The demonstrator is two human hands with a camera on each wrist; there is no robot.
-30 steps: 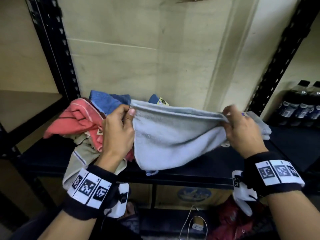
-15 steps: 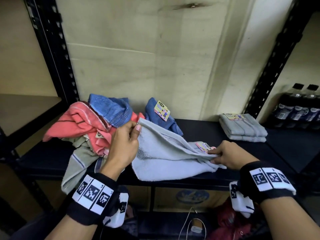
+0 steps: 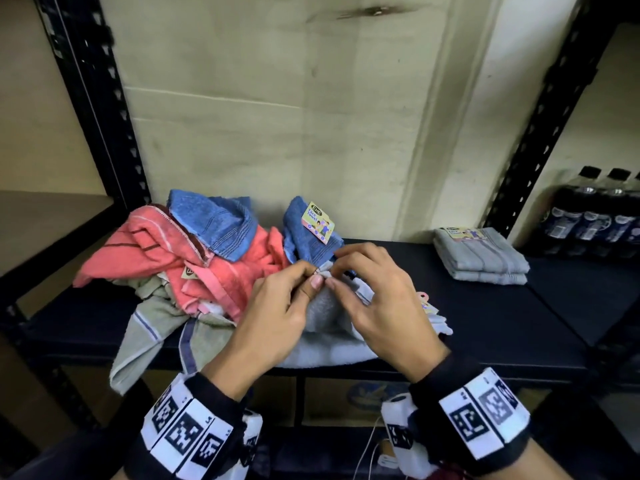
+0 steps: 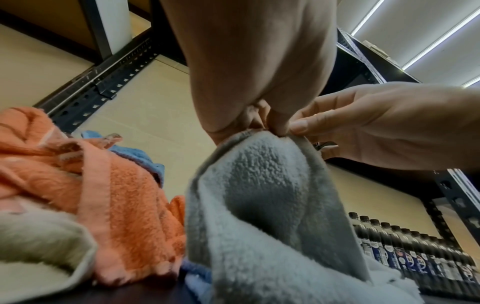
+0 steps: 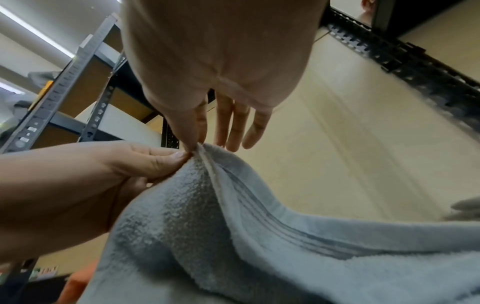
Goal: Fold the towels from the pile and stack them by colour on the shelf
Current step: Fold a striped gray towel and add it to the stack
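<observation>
A light grey towel (image 3: 325, 344) lies doubled over at the front of the black shelf (image 3: 502, 323). My left hand (image 3: 313, 276) and right hand (image 3: 332, 276) meet above it, each pinching a top corner between thumb and forefinger, with the corners held together. The wrist views show the same pinch: left hand (image 4: 262, 127) on the grey towel (image 4: 259, 205), right hand (image 5: 194, 146) on the grey towel (image 5: 259, 236), its other fingers straight. A stack of folded grey towels (image 3: 481, 258) sits at the right back. The unfolded pile (image 3: 149, 251) of coral, blue and beige towels lies to the left.
A blue towel with a paper label (image 3: 311, 233) leans at the back wall behind my hands. A beige towel (image 3: 156, 327) hangs over the shelf's front edge. Dark bottles (image 3: 588, 220) stand on the neighbouring shelf to the right. Black uprights frame the bay.
The towel was stretched in the air between my hands, then lowered to the shelf. My right hand has carried its corner leftward to meet the left hand, doubling the towel.
</observation>
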